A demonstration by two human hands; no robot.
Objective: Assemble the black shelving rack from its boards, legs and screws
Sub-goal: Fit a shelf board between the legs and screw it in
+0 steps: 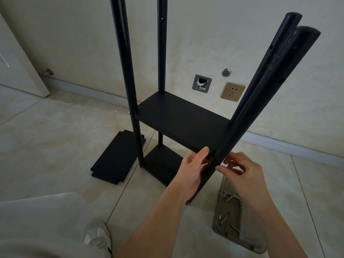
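I'm looking down on the matte black rack [178,116] standing on pale glossy tiles, its round tube legs rising past two flat grainy boards, with the near right leg [260,97] tilted toward me. My left hand [191,170] curls at the upper board's [182,118] near right corner, thumb against the edge, while my right hand [242,172] pinches something small against that leg just beside the joint; what it is, I cannot tell. A loose notched board [117,157] lies flat to the left, and a grey tray [221,185] of screws sits near right.
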